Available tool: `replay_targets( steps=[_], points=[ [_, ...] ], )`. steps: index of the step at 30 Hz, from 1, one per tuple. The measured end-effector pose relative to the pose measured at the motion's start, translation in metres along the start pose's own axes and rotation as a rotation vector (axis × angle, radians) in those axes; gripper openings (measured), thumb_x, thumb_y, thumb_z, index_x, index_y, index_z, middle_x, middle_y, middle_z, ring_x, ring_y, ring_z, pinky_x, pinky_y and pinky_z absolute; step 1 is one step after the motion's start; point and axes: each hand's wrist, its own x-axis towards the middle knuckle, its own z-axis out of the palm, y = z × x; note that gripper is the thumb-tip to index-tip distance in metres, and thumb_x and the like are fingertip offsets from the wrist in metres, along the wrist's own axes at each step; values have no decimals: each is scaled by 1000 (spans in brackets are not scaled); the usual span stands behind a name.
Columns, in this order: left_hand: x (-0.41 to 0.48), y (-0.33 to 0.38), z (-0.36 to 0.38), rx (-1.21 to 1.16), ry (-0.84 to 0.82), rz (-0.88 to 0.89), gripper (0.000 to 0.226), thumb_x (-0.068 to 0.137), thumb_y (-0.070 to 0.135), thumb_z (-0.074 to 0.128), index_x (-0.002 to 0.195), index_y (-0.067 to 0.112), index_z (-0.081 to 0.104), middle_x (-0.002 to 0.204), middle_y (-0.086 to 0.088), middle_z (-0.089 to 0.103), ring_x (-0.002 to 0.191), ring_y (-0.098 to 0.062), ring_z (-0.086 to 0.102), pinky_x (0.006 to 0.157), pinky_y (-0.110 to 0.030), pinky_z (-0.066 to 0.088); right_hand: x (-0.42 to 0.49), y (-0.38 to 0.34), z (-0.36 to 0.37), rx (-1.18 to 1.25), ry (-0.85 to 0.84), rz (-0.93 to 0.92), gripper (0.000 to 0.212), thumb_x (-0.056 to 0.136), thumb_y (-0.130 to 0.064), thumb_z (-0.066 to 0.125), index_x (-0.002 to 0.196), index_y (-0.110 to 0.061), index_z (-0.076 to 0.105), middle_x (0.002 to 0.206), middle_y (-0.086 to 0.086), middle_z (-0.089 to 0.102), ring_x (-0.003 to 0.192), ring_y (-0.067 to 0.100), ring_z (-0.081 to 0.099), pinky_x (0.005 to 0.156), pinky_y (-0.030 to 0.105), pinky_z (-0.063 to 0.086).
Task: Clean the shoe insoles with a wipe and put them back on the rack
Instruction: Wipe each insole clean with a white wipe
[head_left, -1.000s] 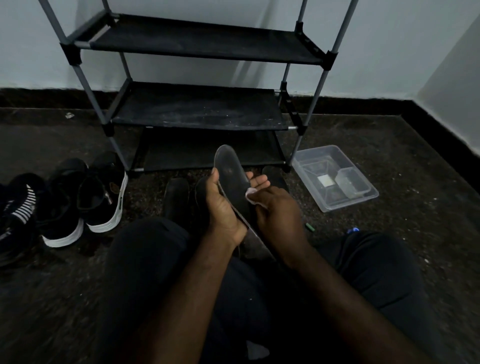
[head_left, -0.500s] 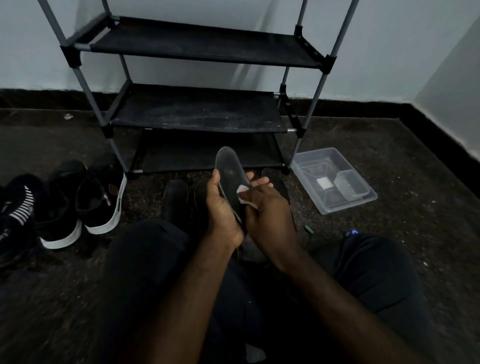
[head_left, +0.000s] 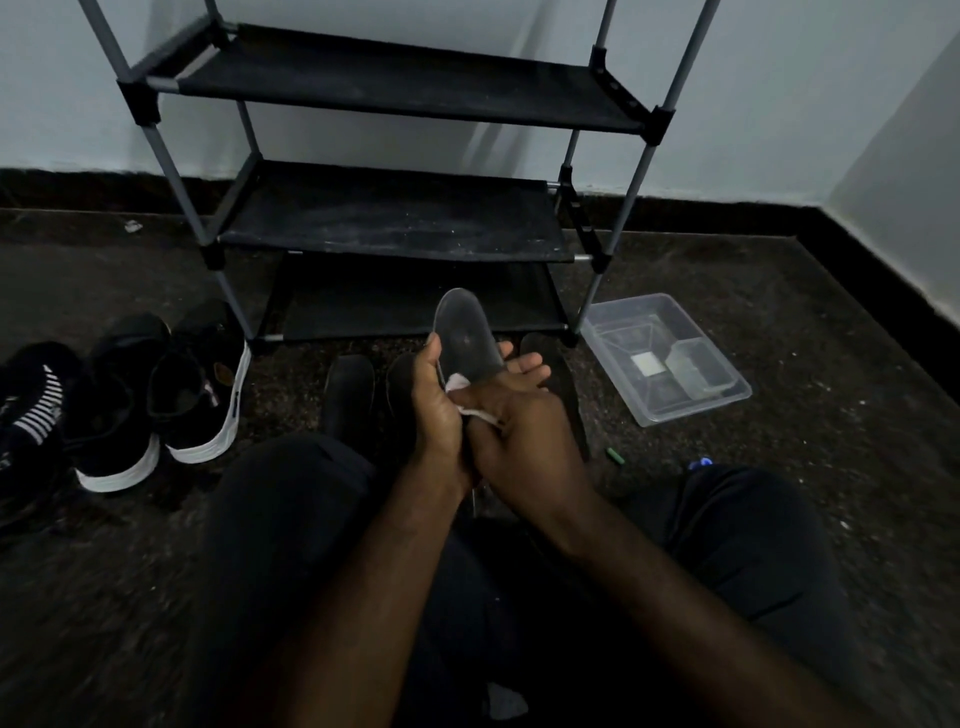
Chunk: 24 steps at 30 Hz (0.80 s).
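A dark insole (head_left: 465, 338) is being gripped by the left hand (head_left: 441, 415): the thumb is being laid along its near edge and the fingers (head_left: 527, 366) are being curled round from behind, their tips showing past the far edge. The toe end is being pointed up and away, just beyond those fingers, while the heel end is being hidden below both hands, over the lap. A white wipe (head_left: 457, 383) is being pinched in the right hand (head_left: 524, 447), whose fingers are being bent round it, and it is being pressed against the face of the insole, just short of the left fingers. How much of the wipe is being covered by the right hand cannot be told

Beyond the fingers, the shoe rack (head_left: 395, 218) is being shown against the wall, with three black fabric shelves. On the floor (head_left: 779, 338) beneath the fingers, what look like other insoles (head_left: 348, 395) are being shown lying flat in dim light. Well to the left of the fingers, black sneakers (head_left: 197, 395) with white soles are being shown side by side, with a striped shoe (head_left: 31, 410) further left. To the right of the fingers, a clear plastic container (head_left: 613, 343) is being shown near the rack's front leg
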Motion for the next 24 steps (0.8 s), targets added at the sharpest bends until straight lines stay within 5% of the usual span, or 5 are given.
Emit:
replay_targets(
  steps=[7,12,18,21,24],
  points=[
    [-1,-6,0,-8,33,33,60,90,58,44,102,4,67,95,-13,68,83,-23,69,86,-37,51,11,29,-12,-269,36,49,24,95,-21,55,95,-13,78,89,6,73,81,23,66,73,31,52],
    [-2,1,3,-52,22,-6,79,89,65,35,123,-3,55,121,-32,61,114,-42,60,105,-52,42,4,-7,4,-193,35,18,29,92,-19,52,98,-5,77,98,18,73,93,27,69,81,30,53],
    [-1,-2,-2,-58,47,19,65,89,60,43,101,2,72,100,-17,70,89,-28,70,90,-40,52,14,23,-13,-309,16,32,23,96,-21,55,98,-14,77,93,5,72,83,19,64,72,19,40],
    [-3,-1,0,-56,26,-3,73,89,62,41,119,-1,62,116,-26,66,107,-35,66,103,-46,45,12,14,-6,-257,3,-11,17,93,-14,60,95,-11,77,90,5,73,83,14,64,73,11,38],
    [-3,1,2,-65,8,-18,80,88,64,37,129,-3,52,123,-33,60,115,-41,61,109,-52,39,9,10,-6,-188,-76,-145,15,88,-10,63,95,-8,76,92,8,74,86,19,69,79,24,48]
  ],
)
